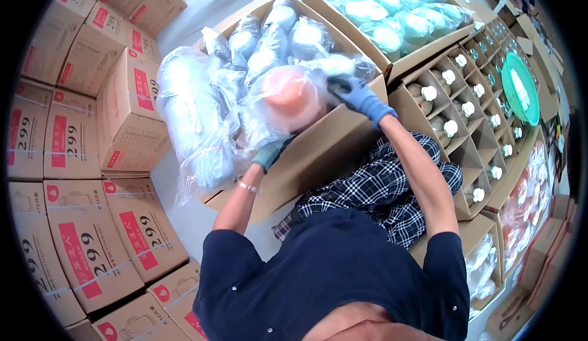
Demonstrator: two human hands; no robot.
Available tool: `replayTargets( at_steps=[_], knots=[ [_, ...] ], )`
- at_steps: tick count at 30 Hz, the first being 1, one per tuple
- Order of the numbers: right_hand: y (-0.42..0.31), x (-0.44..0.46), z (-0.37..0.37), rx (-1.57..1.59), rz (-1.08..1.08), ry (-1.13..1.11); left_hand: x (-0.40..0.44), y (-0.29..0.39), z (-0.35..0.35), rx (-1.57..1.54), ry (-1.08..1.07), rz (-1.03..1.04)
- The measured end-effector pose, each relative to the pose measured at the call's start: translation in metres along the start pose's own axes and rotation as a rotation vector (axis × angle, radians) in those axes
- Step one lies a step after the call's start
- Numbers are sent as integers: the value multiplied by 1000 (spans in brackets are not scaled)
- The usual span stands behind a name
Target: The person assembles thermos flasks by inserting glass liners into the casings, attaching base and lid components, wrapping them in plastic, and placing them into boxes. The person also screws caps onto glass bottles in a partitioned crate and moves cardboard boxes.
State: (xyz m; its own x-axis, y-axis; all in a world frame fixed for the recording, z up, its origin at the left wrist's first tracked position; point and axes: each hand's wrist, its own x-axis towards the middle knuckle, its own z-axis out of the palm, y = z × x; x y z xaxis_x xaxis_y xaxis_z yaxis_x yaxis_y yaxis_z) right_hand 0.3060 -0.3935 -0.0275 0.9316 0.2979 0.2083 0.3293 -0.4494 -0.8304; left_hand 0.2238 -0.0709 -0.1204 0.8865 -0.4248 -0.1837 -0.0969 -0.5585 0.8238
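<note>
A round orange-pink item in a clear plastic bag (285,96), smeared by motion, is held above a carton (340,134). My left hand (271,153), in a grey-green glove with dark fingers, supports it at the lower left, its fingertips hidden. At the bag's right side my right hand (358,97), gloved in blue with dark fingertips, is closed on the plastic. The item's exact kind cannot be made out. Beneath and behind it, the carton holds several bagged pale items (283,16). A larger bagged bundle (199,114) lies over the carton's left side.
Stacked printed cartons (92,243) line the left. Behind is a box of bagged mint-green items (392,16). On the right, a divided carton (456,148) holds several white-capped bottles, with a green basin (519,89) on it. Checked cloth (367,188) lies near my body.
</note>
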Motion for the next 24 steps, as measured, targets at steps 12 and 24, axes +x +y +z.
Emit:
replayTargets(
  at_steps=[12,24],
  knots=[
    [-13,-1,86,-457,-306,-372,18,164,-108,-52,185,-254],
    [-24,-106,46,-293,-139,158,212,-187,-15,277,334,-630]
  ],
)
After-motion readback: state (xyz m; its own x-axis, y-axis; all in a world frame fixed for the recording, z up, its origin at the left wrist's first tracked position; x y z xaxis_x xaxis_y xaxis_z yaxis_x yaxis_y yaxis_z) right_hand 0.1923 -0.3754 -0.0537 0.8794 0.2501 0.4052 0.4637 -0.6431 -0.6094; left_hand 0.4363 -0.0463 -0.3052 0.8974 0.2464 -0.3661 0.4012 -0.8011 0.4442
